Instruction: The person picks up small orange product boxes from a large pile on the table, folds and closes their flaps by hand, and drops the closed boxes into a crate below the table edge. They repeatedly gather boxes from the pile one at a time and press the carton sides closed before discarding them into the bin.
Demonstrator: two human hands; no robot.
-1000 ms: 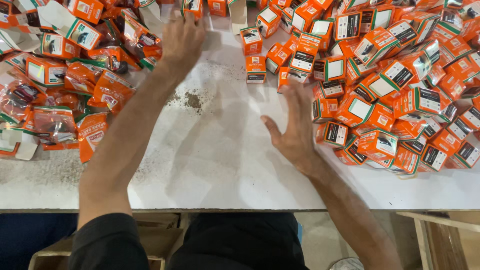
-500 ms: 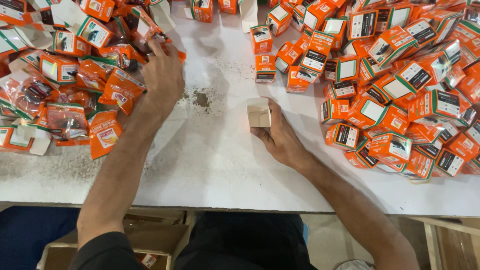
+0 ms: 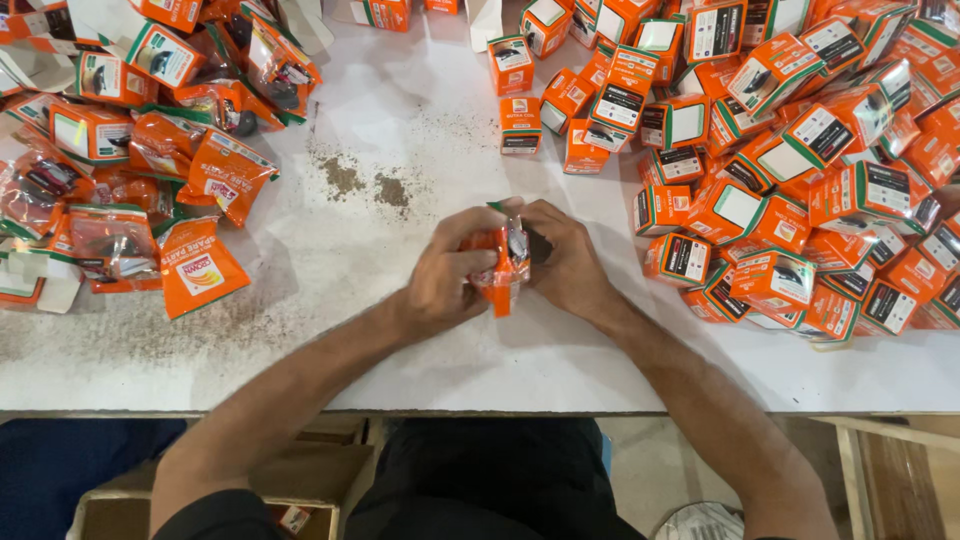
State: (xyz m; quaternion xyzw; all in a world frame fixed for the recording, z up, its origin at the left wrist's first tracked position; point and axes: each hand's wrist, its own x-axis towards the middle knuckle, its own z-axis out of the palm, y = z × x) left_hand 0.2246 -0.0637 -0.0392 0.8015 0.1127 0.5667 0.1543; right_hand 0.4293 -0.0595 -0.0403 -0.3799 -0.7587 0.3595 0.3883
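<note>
Change since the earlier frames: both hands have come in from the piles and now meet at the middle of the table; the left hand, a moment ago stretched far into the left heap, has drawn back with an orange pouch, and the right hand has left the small box it was touching.

Near edge: two bare forearms enter from below, angled inward so they converge over the white table [image 3: 300, 330]. Cardboard cartons sit under the table's near edge, partly hidden.

Left hand [image 3: 447, 275]: knuckles up, wrist bent slightly, fingers curled together and pinching the left side of the orange pouch [image 3: 500, 268].

Right hand [image 3: 565, 255]: back of hand facing up, fingers curled and pressed close, gripping the pouch's right side. A small dark item shows between the hands at the pouch's upper edge; what it is cannot be told.

Orange pouch: held upright between both hands, just above the table surface, centre of the scene.

Beyond the hands: a patch of dark grit [image 3: 365, 183] on the tabletop.

Far left: heap of orange plastic pouches [image 3: 150, 190], some crumpled, with a few boxes mixed in.

Far right: heap of small orange boxes [image 3: 790, 170] with white and black labelled faces, lying at all angles, well apart from the hands.
</note>
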